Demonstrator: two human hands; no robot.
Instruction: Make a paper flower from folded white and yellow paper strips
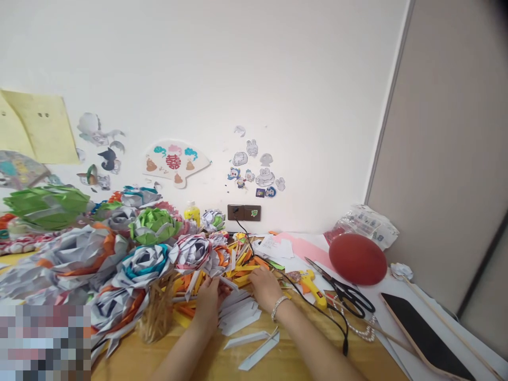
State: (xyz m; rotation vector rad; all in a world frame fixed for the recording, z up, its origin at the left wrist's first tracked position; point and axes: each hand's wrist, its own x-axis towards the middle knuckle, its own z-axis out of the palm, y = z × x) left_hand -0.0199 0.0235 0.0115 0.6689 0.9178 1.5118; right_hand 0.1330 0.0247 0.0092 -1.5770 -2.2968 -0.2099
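My left hand (209, 302) is closed on a folded white paper strip (227, 283), which sticks out to the right past the fingertips. To its right, my right hand (266, 288), with a beaded bracelet (278, 307) on the wrist, reaches into the pile of yellow and orange folded paper strips (243, 274). Its fingers are curled downward, and whatever they pinch is hidden. Between and below both hands lies a stack of folded white paper pieces (239, 313). Two more folded white pieces (259, 353) rest apart on the wooden table, nearer to me.
Large folded-paper flowers (146, 263) crowd the left, beside a bundle of thin sticks (155, 312). On the right are a yellow glue gun (315, 290), black-handled scissors (349, 297), a black cable (305, 296), a red rounded object (357, 259) and a phone (423, 333).
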